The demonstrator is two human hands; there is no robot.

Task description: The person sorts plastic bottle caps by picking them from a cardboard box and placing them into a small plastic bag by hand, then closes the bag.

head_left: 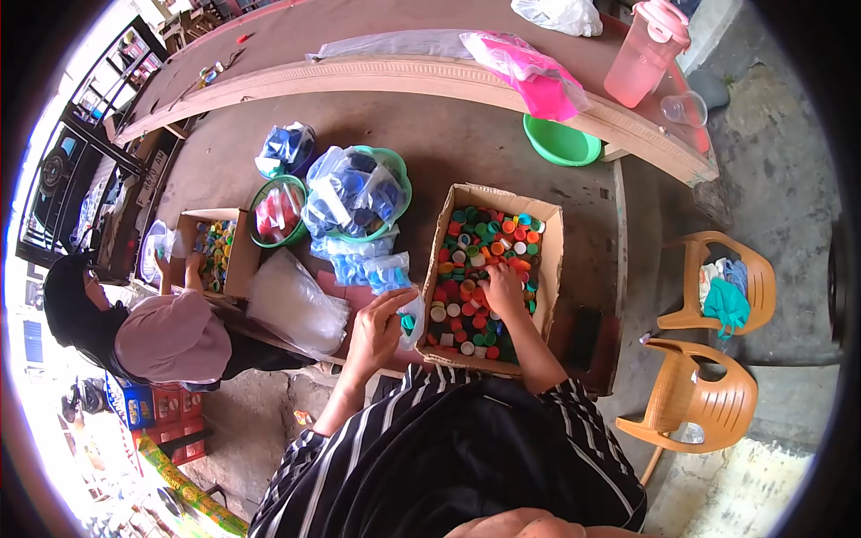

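My left hand (375, 332) is closed on the rim of a small clear plastic bag (411, 330), which hangs beside the cardboard box and has green bottle caps in it. My right hand (505, 290) reaches into the cardboard box (553, 238), its fingers drawn together among loose bottle caps (466, 309) in red, orange, green, white and black. What its fingertips grip, if anything, is hidden. Left of the box lie filled bags of blue caps (363, 262).
A green basin (408, 175) heaped with bagged blue caps stands ahead, near a basket of red bags (280, 211). Clear bags (300, 300) lie at the table edge. A person (166, 341) works at another cap box (238, 260) leftward. Orange chairs (708, 394) stand at right.
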